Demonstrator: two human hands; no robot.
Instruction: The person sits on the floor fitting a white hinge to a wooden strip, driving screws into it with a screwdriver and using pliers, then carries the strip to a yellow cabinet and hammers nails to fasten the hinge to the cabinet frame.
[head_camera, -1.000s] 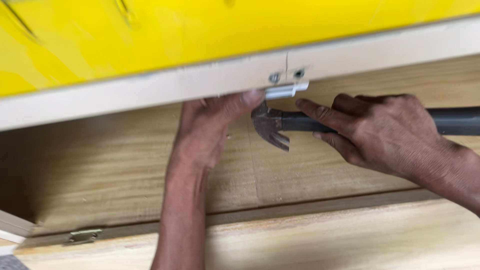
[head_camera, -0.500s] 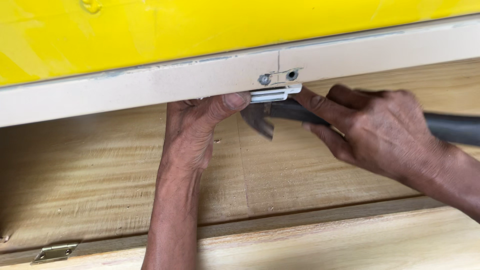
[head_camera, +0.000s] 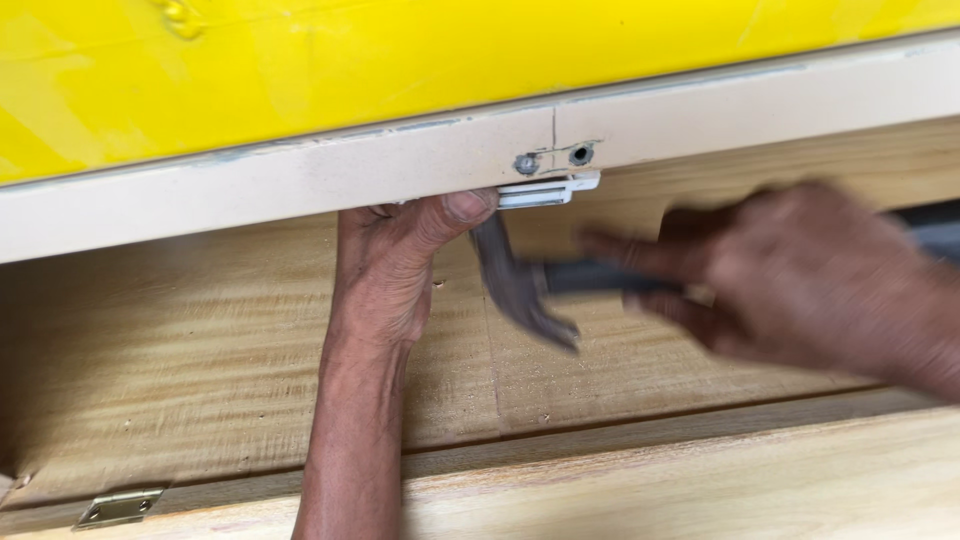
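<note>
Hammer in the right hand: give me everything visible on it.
The hammer is motion-blurred. It has a dull grey metal head with a curved claw pointing down and to the right, and a dark handle running to the right into the right hand, which grips it. The head sits just under the white catch on the cream frame edge, beside the left hand's thumb; contact cannot be told.

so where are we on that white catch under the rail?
Done: the white catch sits against the underside of the cream rail, and one screw is in the rail face. In hand: the left hand steadies the catch with its thumb; the right hand swings a hammer, blurred. Left: the hole beside the screw is empty.
</note>
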